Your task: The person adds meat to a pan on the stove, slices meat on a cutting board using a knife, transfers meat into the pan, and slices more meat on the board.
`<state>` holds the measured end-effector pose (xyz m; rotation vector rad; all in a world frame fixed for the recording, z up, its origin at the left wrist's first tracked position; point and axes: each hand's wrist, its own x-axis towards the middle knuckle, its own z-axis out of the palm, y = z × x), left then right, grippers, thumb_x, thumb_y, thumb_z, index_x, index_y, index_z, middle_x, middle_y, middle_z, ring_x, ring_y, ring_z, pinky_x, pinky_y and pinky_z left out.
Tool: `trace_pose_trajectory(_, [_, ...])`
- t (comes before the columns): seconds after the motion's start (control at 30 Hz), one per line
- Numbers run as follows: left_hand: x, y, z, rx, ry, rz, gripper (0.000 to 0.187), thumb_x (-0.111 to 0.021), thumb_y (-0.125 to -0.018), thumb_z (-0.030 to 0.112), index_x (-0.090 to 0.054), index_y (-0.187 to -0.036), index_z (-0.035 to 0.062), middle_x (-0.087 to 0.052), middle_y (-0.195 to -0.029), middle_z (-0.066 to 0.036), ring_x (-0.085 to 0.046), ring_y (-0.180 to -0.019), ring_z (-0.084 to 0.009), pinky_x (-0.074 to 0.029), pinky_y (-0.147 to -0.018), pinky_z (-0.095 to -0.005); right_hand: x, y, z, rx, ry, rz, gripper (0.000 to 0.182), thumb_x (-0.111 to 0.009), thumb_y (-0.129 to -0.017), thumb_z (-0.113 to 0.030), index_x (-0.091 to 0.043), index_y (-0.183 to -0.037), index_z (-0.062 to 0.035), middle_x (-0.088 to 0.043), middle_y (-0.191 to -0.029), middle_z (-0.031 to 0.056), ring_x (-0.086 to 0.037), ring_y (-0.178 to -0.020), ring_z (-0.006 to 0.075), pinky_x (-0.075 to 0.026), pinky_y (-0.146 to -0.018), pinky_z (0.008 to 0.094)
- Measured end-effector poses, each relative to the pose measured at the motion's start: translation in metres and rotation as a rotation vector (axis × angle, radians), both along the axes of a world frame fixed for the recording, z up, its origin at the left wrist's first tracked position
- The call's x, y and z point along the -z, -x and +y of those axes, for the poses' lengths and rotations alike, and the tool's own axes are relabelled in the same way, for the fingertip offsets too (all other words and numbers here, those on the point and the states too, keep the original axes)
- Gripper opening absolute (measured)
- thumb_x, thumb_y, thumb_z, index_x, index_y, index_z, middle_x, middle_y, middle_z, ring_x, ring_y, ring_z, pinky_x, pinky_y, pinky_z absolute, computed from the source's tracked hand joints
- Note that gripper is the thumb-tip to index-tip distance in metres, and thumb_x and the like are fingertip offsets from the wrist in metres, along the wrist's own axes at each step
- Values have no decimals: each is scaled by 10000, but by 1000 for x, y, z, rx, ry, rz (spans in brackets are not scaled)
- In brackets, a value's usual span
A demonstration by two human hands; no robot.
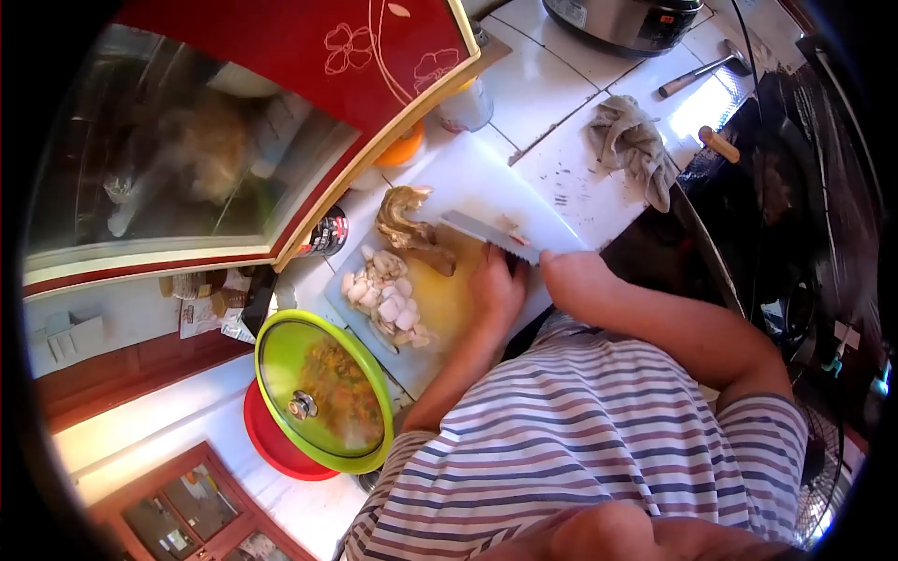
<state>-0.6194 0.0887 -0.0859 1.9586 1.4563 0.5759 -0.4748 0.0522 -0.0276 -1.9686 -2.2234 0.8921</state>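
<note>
In the head view, my right hand (563, 273) is closed around the handle of a kitchen knife (482, 231), its broad blade lying across the white cutting board (472, 173). Close to the blade, my left hand (499, 283) rests on the board with fingers bent together; whatever is under them is hidden. Small scraps (510, 224) lie just beyond the blade. A brown, wrinkled, curved piece of food (409, 224) sits on the board left of the knife. Below it is a pile of pale pinkish-white cut chunks (385, 297). Yellowish liquid wets the board around them.
A green-rimmed glass lid (323, 391) covers food beside a red basin (271, 435). A red cabinet (355, 56) overhangs the left side. A grey cloth (631, 145), a hammer-like tool (697, 77) and a rice cooker (625, 23) stand beyond, with a dark stove (758, 187) right.
</note>
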Motion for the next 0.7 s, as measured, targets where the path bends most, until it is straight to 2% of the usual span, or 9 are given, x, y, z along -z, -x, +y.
trace_pose_trajectory(0.13, [2, 5, -2, -32, 90, 43, 309, -599, -784, 251, -540, -1036, 82, -592, -1000, -145, -579, -894, -359, -466, -732, -453, 17, 27, 25, 8, -134, 6, 93, -524, -739, -52, -535, -812, 6, -617, -665, 181, -632, -626, 320, -503, -552, 411])
trace_pose_trajectory(0.23, [-3, 1, -3, -129, 204, 45, 271, -608, -779, 258, -539, -972, 80, -612, -950, -128, -590, -852, -348, -466, -717, -442, 19, 16, 22, 10, -138, 11, 99, -516, -760, -69, -526, -824, 5, -616, -656, 175, -626, -625, 337, -500, -560, 426])
trace_pose_trajectory(0.33, [1, 6, -2, -95, 84, -43, 283, -636, -764, 276, -540, -933, 70, -633, -883, -108, -607, -799, -320, -470, -703, -419, 9, -1, 14, 54, -102, 3, 102, -507, -780, -91, -520, -834, -6, -614, -654, 174, -619, -622, 351, -493, -561, 442])
trace_pose_trajectory(0.4, [-2, 6, -1, -91, 219, -137, 307, -668, -743, 276, -548, -925, 61, -641, -833, -97, -618, -771, -293, -473, -694, -391, -7, -10, 5, 60, -93, -12, 103, -506, -781, -93, -513, -843, -11, -609, -642, 173, -613, -610, 353, -487, -552, 444])
trace_pose_trajectory(0.57, [9, 8, 2, -48, 170, -92, 362, -682, -732, 254, -557, -1011, 60, -640, -887, -101, -621, -823, -282, -477, -720, -379, -34, -24, -36, -88, 47, -131, 115, -513, -756, -59, -500, -855, -2, -608, -636, 156, -611, -592, 339, -492, -541, 418])
trace_pose_trajectory(0.63, [16, 6, 1, -63, 184, -184, 436, -653, -756, 292, -527, -1112, 74, -613, -1013, -127, -608, -875, -299, -475, -746, -397, -45, -26, -47, -70, 79, -124, 109, -511, -756, -57, -502, -848, 0, -611, -649, 159, -615, -605, 336, -494, -546, 414])
trace_pose_trajectory(0.7, [16, 7, 0, -31, 136, -72, 453, -632, -770, 308, -509, -1143, 81, -593, -1054, -137, -598, -897, -309, -474, -753, -408, -45, -26, -54, -53, 112, -111, 102, -508, -756, -56, -505, -841, 1, -614, -663, 162, -618, -617, 332, -497, -550, 410])
